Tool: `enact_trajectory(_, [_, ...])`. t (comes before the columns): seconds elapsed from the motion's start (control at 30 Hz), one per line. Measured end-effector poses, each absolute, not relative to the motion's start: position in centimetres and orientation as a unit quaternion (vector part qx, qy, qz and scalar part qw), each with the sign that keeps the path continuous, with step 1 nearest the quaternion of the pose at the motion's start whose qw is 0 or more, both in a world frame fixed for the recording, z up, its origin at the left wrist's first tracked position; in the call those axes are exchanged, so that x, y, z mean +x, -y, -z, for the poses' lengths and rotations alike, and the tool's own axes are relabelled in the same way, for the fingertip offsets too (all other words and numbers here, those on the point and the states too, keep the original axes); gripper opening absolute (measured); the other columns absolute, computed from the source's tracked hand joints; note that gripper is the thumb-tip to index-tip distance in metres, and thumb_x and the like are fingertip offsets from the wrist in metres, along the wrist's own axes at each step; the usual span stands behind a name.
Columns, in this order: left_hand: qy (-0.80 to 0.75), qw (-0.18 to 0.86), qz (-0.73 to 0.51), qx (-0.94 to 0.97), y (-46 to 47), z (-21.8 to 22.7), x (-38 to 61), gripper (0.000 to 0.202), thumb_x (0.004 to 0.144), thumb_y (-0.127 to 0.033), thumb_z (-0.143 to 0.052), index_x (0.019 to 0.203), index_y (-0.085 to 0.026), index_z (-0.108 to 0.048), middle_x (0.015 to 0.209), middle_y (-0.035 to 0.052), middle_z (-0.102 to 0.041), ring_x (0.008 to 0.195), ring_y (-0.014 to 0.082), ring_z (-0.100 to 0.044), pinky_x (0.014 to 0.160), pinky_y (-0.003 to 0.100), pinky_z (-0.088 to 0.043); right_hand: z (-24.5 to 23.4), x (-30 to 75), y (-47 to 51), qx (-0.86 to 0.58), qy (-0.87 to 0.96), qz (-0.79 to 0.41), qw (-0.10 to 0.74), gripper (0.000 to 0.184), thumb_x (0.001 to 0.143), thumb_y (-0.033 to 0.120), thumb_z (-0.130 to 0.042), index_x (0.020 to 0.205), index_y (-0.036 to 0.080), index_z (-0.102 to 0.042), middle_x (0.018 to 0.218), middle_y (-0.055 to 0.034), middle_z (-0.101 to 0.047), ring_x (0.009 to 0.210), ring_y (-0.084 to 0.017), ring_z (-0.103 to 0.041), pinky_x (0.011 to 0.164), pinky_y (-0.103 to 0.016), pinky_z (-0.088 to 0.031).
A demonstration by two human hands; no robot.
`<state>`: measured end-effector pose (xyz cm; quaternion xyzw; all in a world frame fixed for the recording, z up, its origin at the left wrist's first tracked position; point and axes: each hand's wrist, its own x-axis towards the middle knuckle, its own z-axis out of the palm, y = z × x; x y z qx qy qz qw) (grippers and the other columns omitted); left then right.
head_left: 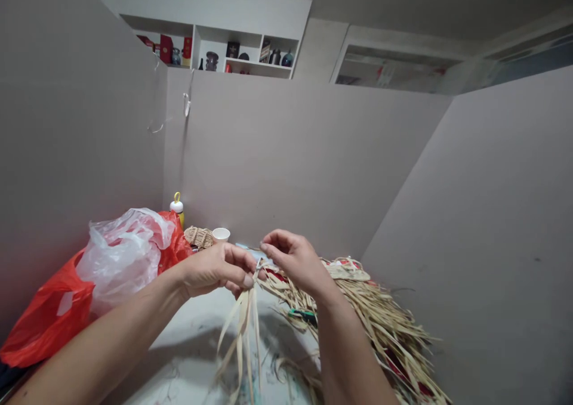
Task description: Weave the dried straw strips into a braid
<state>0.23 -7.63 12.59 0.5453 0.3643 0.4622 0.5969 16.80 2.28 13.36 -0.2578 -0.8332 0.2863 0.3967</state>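
Observation:
My left hand [230, 269] pinches a small bunch of pale dried straw strips [244, 324] between thumb and fingers. The loose ends hang down over the table, and a whitish bit shows at the top of the bunch. Just above and to the right of it, my right hand [289, 256] has its thumb and forefinger closed together; whatever is between them is too small to make out. Under and beyond my right forearm lies a large heap of the same straw strips [380, 312]. A green-handled tool [303, 315] shows partly beside the heap.
A white plastic bag [120, 259] rests on red bags [54, 315] at the left. Behind them stand a bottle with a yellow loop [176, 205], a woven straw piece [198, 237] and a white cup [221, 235]. Grey partitions [277, 154] enclose the white table [179, 345].

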Motion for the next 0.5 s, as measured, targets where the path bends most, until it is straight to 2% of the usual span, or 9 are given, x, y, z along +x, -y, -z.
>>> enact_trajectory(0.1, [-0.354, 0.591, -0.51, 0.515, 7.6, -12.9, 0.2, 0.016, 0.059, -0.013, -0.074, 0.073, -0.014, -0.067, 0.065, -0.0015, -0.059, 0.055, 0.0056, -0.049, 0.055, 0.021, -0.041, -13.6, 17.6, -2.8, -0.315, 0.796, -0.177, 0.486, 0.016, 0.076, 0.029, -0.059, 0.087, 0.019, -0.065, 0.082, -0.0059, -0.064, 0.069, -0.017, -0.055, 0.066, -0.031, -0.043])
enact_trajectory(0.17, [-0.354, 0.585, -0.541, 0.49, 7.6, -13.2, 0.0, 0.018, 0.059, -0.015, -0.076, 0.075, -0.014, -0.067, 0.071, 0.0004, -0.061, 0.061, 0.0077, -0.054, 0.058, 0.022, -0.043, -14.4, 18.4, -1.9, -0.311, 0.774, -0.215, 0.508, 0.018, 0.079, 0.035, -0.058, 0.081, 0.018, -0.065, 0.073, -0.0055, -0.064, 0.065, -0.017, -0.055, 0.063, -0.029, -0.043])
enact_trajectory(0.27, [-0.355, 0.567, -0.566, 0.481, 7.8, -13.5, -0.3, 0.022, 0.06, -0.016, -0.076, 0.08, -0.013, -0.068, 0.073, 0.0014, -0.062, 0.066, 0.0096, -0.057, 0.063, 0.023, -0.045, -15.7, 19.3, 0.5, -0.259, 0.796, -0.351, 0.419, 0.032, 0.08, 0.046, -0.058, 0.069, 0.017, -0.066, 0.058, -0.0027, -0.06, 0.054, -0.014, -0.052, 0.052, -0.025, -0.041])
enact_trajectory(0.37, [-0.344, 0.559, -0.577, 0.486, 8.1, -13.7, -0.6, 0.022, 0.061, -0.017, -0.077, 0.082, -0.014, -0.069, 0.074, 0.0019, -0.063, 0.07, 0.0113, -0.059, 0.065, 0.024, -0.046, -16.2, 19.1, 2.4, -0.2, 0.824, -0.424, 0.32, 0.033, 0.08, 0.047, -0.059, 0.074, 0.016, -0.07, 0.063, -0.0034, -0.063, 0.058, -0.013, -0.054, 0.053, -0.024, -0.041])
enact_trajectory(0.5, [-0.336, 0.547, -0.579, 0.502, 8.5, -13.9, -0.5, 0.023, 0.062, -0.019, -0.077, 0.083, -0.015, -0.069, 0.078, 0.0029, -0.065, 0.07, 0.0113, -0.06, 0.065, 0.024, -0.045, -15.9, 17.7, 3.1, -0.167, 0.819, -0.474, 0.275, 0.029, 0.077, 0.044, -0.065, 0.074, 0.016, -0.069, 0.062, -0.0011, -0.06, 0.056, -0.011, -0.051, 0.052, -0.022, -0.04])
